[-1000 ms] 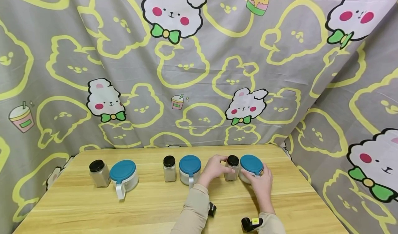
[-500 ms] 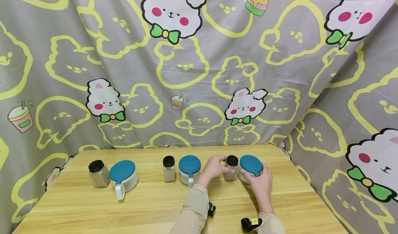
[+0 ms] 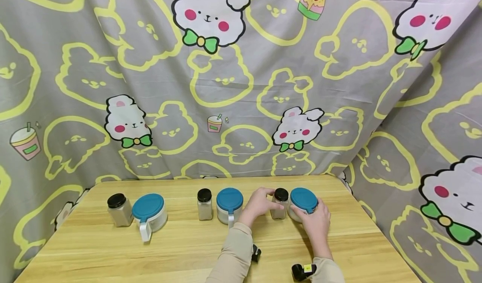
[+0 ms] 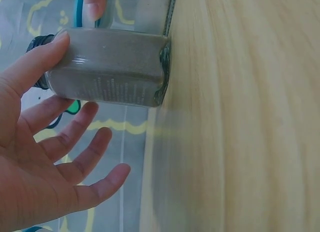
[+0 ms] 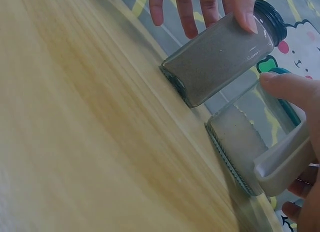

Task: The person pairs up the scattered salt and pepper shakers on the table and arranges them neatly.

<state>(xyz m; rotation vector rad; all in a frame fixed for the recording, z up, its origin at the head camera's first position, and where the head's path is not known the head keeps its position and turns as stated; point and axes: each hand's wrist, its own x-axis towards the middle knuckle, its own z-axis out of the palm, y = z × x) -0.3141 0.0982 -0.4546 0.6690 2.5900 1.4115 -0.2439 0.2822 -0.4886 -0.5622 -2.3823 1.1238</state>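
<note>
My left hand (image 3: 260, 206) pinches a clear spice jar (image 4: 110, 66) by its upper part, thumb on one side and index finger on the other. The other fingers spread loosely. The jar has a black ridged cap and holds grey-brown powder. Just to its right my right hand (image 3: 317, 222) holds a round clear seasoning pot (image 5: 237, 132) between thumb and fingers. This pot has a blue lid (image 3: 303, 198), a white handle (image 5: 282, 164) and pale contents low inside. Both containers stand upright on the wooden table (image 3: 180, 253), close together. Some right fingers are hidden behind the pot.
Another black-capped jar (image 3: 205, 204) and blue-lidded pot (image 3: 229, 199) stand mid-table, beside my left forearm. A third such jar (image 3: 120, 211) and pot (image 3: 148, 205) stand at the left. A patterned grey curtain (image 3: 233, 82) hangs behind the table.
</note>
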